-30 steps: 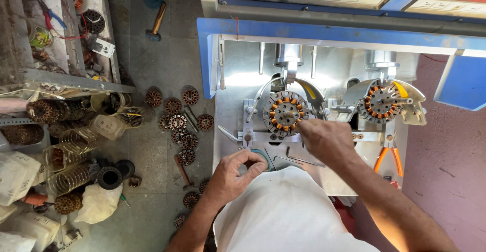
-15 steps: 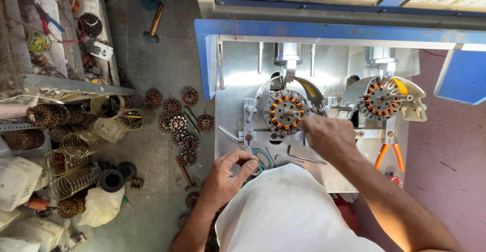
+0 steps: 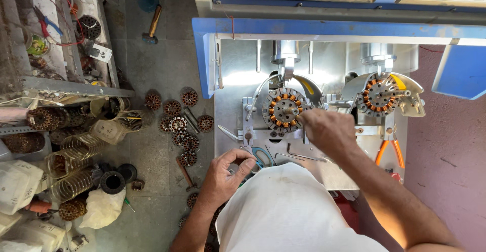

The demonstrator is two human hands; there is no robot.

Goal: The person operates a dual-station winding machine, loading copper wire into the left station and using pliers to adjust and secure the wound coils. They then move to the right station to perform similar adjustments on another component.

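Note:
A blue and silver winding machine stands in front of me with two round stators wound in copper wire. My right hand reaches to the right edge of the left stator, fingers pinched at its rim. Whether it grips wire I cannot tell. The right stator sits untouched in its holder. My left hand rests at the machine's front edge, fingers curled over the blue handles of scissors. A white cloth on my lap hides the bench front.
Orange-handled pliers lie on the bench at right. On the grey floor at left lie several loose stator cores, a hammer, wire coils and white sacks. A cluttered shelf stands at far left.
My left hand has slid slightly right and closed more over the scissors. My right hand stays at the left stator's edge.

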